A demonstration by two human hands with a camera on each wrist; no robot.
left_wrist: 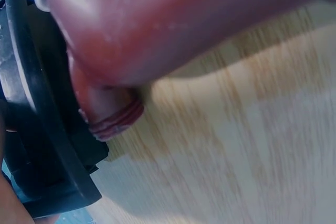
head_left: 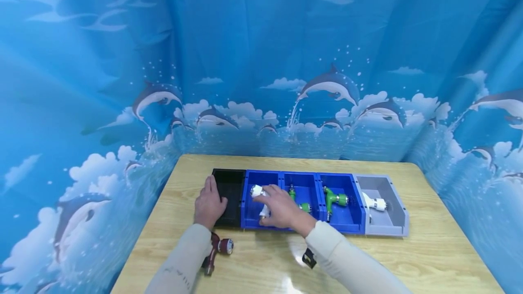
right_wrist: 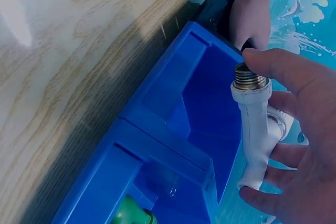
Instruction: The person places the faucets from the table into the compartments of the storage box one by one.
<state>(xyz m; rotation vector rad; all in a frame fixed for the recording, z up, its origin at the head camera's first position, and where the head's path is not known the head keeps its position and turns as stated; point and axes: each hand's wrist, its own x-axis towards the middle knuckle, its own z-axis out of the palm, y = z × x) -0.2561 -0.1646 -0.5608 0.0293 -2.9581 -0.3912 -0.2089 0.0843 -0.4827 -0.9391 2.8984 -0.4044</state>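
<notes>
Right wrist view: the white tap [right_wrist: 254,135] lies between curled, gripping right fingers [right_wrist: 286,69].

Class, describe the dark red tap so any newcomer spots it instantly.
On the wooden table, find the black bin ending the row of bins. In front of it, beside the left sleeve, lies the tap: dark red and outside the bins, unlike the green taps.

A person's two bare hands and long, pale sleeves.
The left sleeve [head_left: 175,262], an off-white cream, carries a row of small dark marks [head_left: 180,276] on the forearm, too blurred to read. The right sleeve [head_left: 355,257] matches in colour, with a faint crease near its cuff [head_left: 324,238]. Both sleeves end around the wrists.
</notes>
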